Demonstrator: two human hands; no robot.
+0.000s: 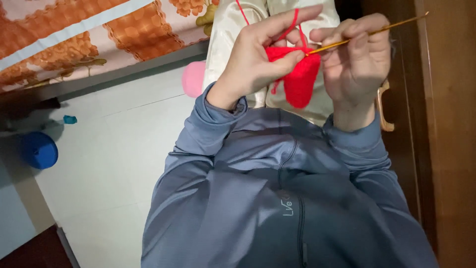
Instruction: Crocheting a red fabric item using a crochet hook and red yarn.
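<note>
Holding the red piece (pixel 300 79) pinched in your left hand (pixel 258 54) before your chest, and the hook (pixel 367 33) gripped in your right hand (pixel 357 59), you have a small patch finished, with yarn (pixel 290 27) not yet worked in.

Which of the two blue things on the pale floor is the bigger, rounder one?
The round dark blue object at the left edge; the other is a tiny turquoise scrap lying further up the floor.
</note>
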